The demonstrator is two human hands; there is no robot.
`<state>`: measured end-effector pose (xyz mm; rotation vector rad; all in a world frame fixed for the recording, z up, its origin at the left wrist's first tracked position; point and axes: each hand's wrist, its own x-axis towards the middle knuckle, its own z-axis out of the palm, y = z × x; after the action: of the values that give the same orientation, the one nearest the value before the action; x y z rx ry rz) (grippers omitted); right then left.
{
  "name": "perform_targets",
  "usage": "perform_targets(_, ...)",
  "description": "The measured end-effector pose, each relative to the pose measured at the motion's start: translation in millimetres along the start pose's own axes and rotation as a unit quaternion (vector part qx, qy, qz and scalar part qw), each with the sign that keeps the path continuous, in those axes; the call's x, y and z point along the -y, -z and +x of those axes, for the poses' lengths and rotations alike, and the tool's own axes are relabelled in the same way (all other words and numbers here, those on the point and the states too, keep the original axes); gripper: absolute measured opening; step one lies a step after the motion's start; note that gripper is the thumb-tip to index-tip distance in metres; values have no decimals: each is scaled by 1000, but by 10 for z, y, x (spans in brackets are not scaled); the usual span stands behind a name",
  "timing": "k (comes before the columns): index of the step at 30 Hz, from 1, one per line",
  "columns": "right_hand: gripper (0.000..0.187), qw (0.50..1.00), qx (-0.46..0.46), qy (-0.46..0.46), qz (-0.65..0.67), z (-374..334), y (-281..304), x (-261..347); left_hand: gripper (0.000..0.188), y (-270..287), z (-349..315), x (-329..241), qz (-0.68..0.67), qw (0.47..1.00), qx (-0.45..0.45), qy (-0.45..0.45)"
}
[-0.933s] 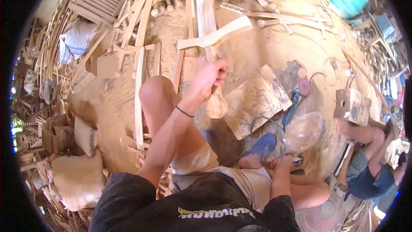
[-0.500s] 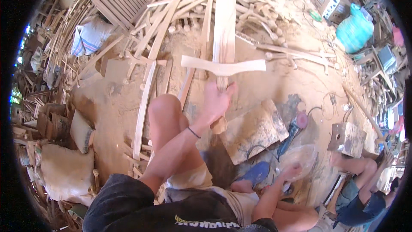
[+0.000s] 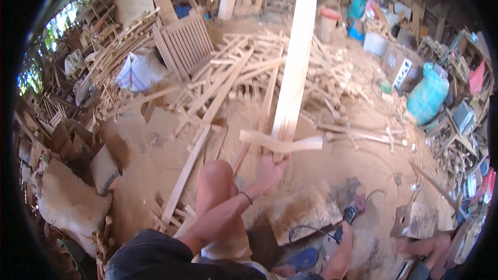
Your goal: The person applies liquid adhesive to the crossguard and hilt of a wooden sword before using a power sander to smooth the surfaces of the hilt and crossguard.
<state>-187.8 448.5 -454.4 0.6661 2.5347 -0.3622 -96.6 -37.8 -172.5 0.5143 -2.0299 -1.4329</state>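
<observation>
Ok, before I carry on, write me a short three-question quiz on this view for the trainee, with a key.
1. Multiple choice: what does the left hand grip?
(a) the white sack
(b) the wooden sword
(c) the turquoise bundle

2. True or false: the wooden sword's blade points back toward the person's body.

3. Fill in: the ___ hand is the nearer one to the power tool.

Key: 1, b; 2, false, it points away; 3, right.
</observation>
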Motion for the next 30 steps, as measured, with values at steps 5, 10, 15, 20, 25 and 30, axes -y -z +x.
perform_targets(5,43,979,17,42,200,-489,405,-141,39,92,-140,-180,-62,997,47,26)
perform_targets(10,32,891,39,107,439,-1265,798,-302,27,282,-66,243,-88,985,140,-37)
perform_targets(15,45,819,-81,159,545,-2313,1478,22,13,297,-23,-448,-377,886,177,203)
perform_targets(20,57,522,134,180,823,-2978,1250,-35,18,466,59,-715,-501,805,212,237)
perform_targets(25,68,535,78,137,830,-3009,803,-129,24,439,100,-510,-586,731,231,261)
perform_targets(30,60,580,5,159,799,-3056,839,30,26,485,85,-537,-622,728,214,195)
